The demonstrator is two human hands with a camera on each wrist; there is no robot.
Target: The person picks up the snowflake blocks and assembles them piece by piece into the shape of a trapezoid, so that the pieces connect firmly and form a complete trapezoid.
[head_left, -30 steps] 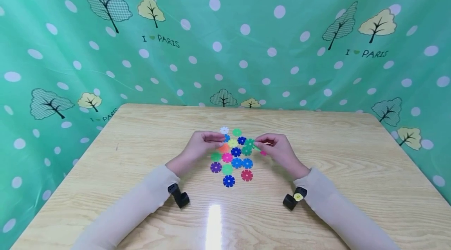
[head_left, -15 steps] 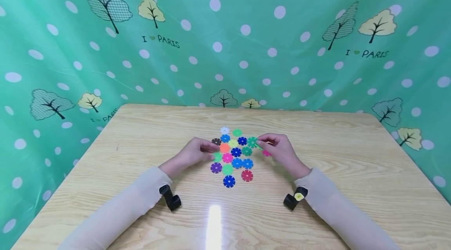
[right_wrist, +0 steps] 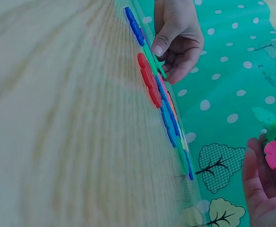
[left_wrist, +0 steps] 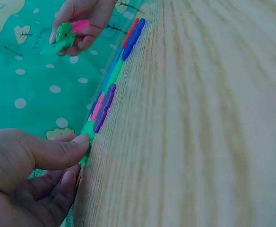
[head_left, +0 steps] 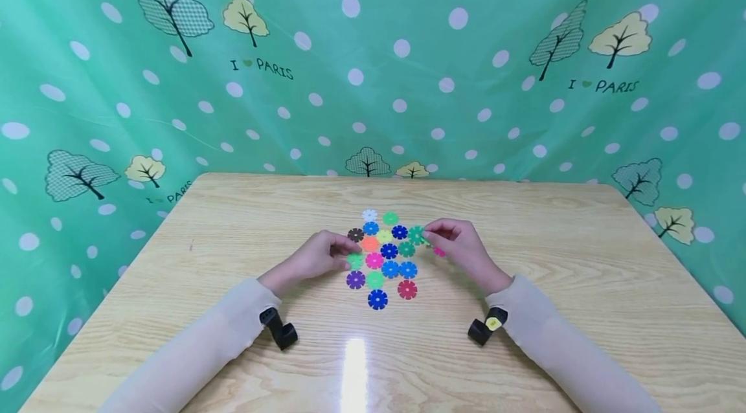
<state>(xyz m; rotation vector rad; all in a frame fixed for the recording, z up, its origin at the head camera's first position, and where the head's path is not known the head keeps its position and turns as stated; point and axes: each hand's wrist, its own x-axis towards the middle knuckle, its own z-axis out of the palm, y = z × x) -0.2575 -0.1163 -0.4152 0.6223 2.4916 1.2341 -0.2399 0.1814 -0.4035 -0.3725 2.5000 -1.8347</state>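
Note:
In the head view my left hand (head_left: 319, 252) is at the left side of a group of flat, notched snowflake discs. Its thumb and fingertips pinch a light green snowflake disc (head_left: 354, 261), which shows tilted up off the table in the right wrist view (right_wrist: 162, 69). My right hand (head_left: 460, 245) holds a small joined cluster above the table, right of the group. That cluster has a green disc (left_wrist: 65, 35), a pink disc (left_wrist: 81, 25) and a paler green disc (left_wrist: 52, 48) slotted together. My fingers partly hide it in the head view.
Several loose discs lie flat between the hands, among them a purple disc (head_left: 356, 280), a dark blue disc (head_left: 377, 300), a red disc (head_left: 407, 289) and a white disc (head_left: 370, 215). The wooden table (head_left: 233, 219) ends at a green patterned curtain (head_left: 402, 76).
My left hand has moved left and nearer from the blue and orange discs, uncovering a brown disc, to the light green disc. My right hand keeps its cluster almost still.

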